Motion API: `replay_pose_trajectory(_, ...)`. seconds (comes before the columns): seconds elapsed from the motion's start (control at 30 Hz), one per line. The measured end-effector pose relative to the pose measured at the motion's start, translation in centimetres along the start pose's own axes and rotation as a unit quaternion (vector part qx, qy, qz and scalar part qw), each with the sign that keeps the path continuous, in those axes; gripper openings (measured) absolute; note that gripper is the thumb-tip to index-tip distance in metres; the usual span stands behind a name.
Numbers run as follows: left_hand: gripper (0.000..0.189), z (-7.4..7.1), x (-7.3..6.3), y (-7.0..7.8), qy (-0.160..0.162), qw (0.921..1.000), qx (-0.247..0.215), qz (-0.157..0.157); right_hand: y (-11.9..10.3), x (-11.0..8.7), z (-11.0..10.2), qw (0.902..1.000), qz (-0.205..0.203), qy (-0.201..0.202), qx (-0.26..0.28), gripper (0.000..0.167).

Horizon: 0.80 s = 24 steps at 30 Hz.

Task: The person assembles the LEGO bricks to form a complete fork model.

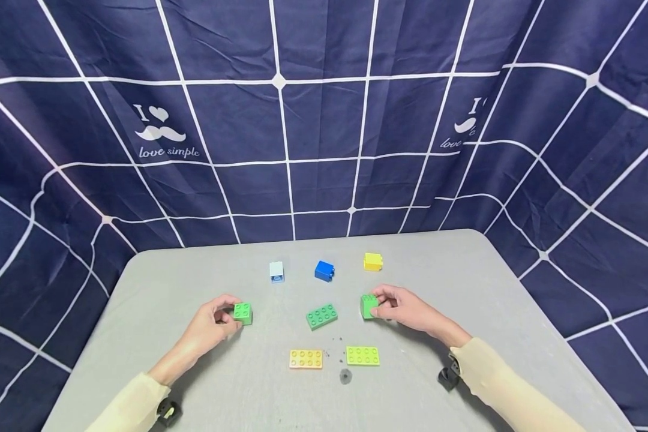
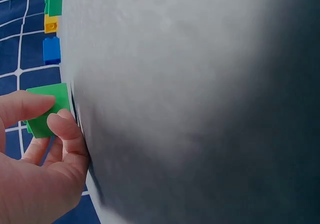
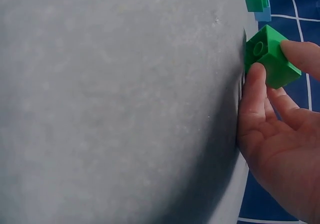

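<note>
A dark blue cloth [image 1: 324, 120], ruled with white lines, hangs behind and along both sides of a grey table [image 1: 437, 270], and over it a person reaches in with both arms, the left sleeve [image 1: 132, 405] and the right sleeve [image 1: 507, 378] both pale cream. The left hand [image 1: 204, 330] has its thumb and fingers bent round the left green block [image 1: 243, 312], and the right hand [image 1: 406, 308] pinches the right green block [image 1: 366, 307] in much the same way. Next in size come three oblong bricks: an orange brick [image 1: 305, 359] and a lime brick [image 1: 363, 356] side by side toward the person, and a darker green brick [image 1: 321, 317] farther in, between the hands. My eye goes to that last one: its long axis runs aslant, left end nearer the person, right end farther off, and the right hand is the closer of the two, though neither touches it. Each held block sits inward of its fingertips, so both face that gap; the right one is tipped enough that the right wrist view catches its hollow underside. Whether either rests on the table, I can't tell. Beyond the hands, a light blue block [image 1: 276, 272], a blue block [image 1: 324, 271] and a yellow block [image 1: 372, 261] lie on their sides in a loose row.
</note>
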State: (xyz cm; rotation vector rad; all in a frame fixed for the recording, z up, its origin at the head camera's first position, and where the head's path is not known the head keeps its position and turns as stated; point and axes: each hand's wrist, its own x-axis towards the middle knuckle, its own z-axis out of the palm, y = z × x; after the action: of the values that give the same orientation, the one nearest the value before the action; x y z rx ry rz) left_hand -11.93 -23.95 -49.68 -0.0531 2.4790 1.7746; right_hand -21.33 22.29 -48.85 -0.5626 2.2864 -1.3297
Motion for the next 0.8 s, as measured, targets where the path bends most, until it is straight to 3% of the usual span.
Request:
replay_pose_trajectory(0.47,0.043,-2.5,-1.0,-0.6,0.014,0.9998,0.014,-0.009,0.2,0.2,0.1,1.0000,0.005,0.001,0.003,0.042)
replay_pose_trajectory(0.67,0.045,-3.5,-1.2,-1.1,0.015,0.9993,0.030,0.013,0.2,0.2,0.1,1.0000,0.004,0.002,-0.004,0.039)
replay_pose_trajectory(0.8,0.047,-4.0,-1.2,-1.3,0.020,0.9991,0.036,0.010,0.1,0.2,0.1,1.0000,0.002,0.003,-0.004,0.038)
